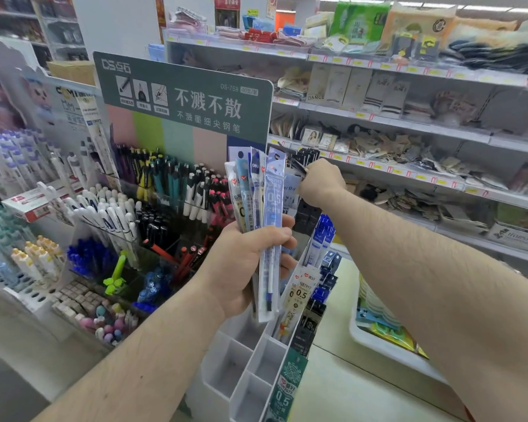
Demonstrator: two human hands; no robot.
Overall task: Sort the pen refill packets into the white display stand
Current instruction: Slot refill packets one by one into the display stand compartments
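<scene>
My left hand (244, 266) grips a fanned bundle of several pen refill packets (258, 190), held upright in front of the pen display. My right hand (320, 181) reaches forward past the bundle and pinches a dark refill packet (299, 164) at the upper rows of the white display stand (241, 370). The stand steps down toward me; its near left compartments show bare white dividers. Its right column holds black, blue, white and green refill packets (301, 296).
A tiered pen display (153, 193) with a green sign (183, 99) stands left of the stand. Store shelves (409, 123) with socks and small goods fill the right. A white tray (387, 345) with colourful items lies on the counter at right.
</scene>
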